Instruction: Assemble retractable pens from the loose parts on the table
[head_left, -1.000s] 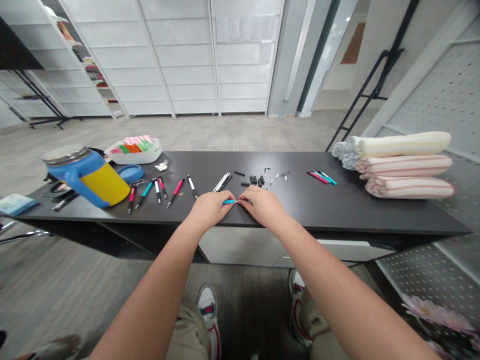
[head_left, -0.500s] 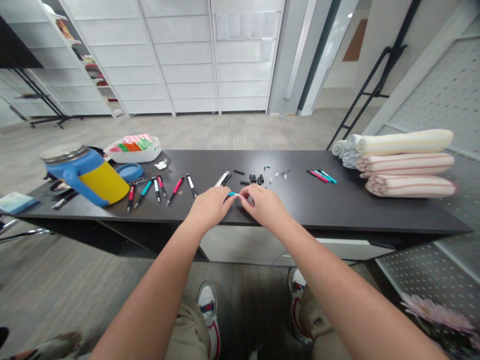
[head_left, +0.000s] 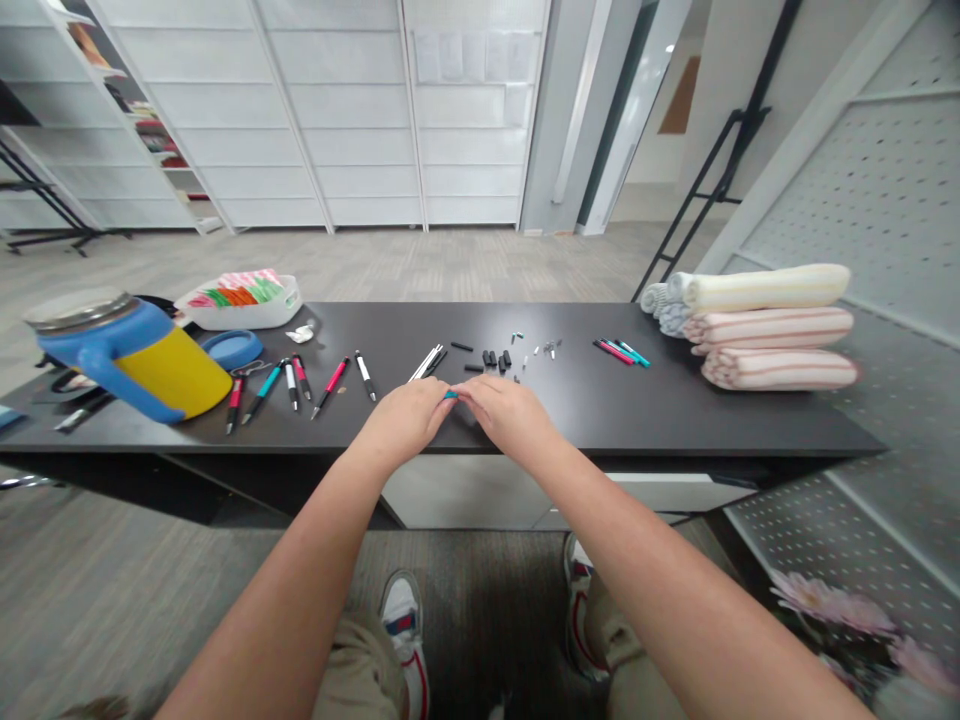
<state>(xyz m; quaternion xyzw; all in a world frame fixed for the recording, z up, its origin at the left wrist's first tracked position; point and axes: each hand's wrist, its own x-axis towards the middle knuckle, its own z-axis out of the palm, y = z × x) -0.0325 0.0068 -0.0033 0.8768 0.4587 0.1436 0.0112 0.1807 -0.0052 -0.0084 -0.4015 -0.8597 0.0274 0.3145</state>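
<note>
My left hand (head_left: 405,418) and my right hand (head_left: 504,410) meet over the near edge of the dark table (head_left: 675,410). Both are closed, pinching a small teal pen part (head_left: 450,395) between their fingertips; only a short bit of it shows. Just beyond the hands lie white and black pen tubes (head_left: 426,362), several small black pen pieces (head_left: 495,358) and tiny springs and tips (head_left: 546,348). Assembled pens (head_left: 289,378) in red, teal and black lie in a row to the left. Three more pens (head_left: 622,351) lie to the right.
A blue and yellow jug (head_left: 131,352) lies on its side at the table's left end, beside a blue lid (head_left: 231,347) and a white tray (head_left: 240,298) of coloured items. Rolled towels (head_left: 772,328) are stacked at the right. White shelving stands behind.
My hands have drawn closer together, so less of the teal pen part shows between them. The camera has shifted, and the whole scene sits slightly further left.
</note>
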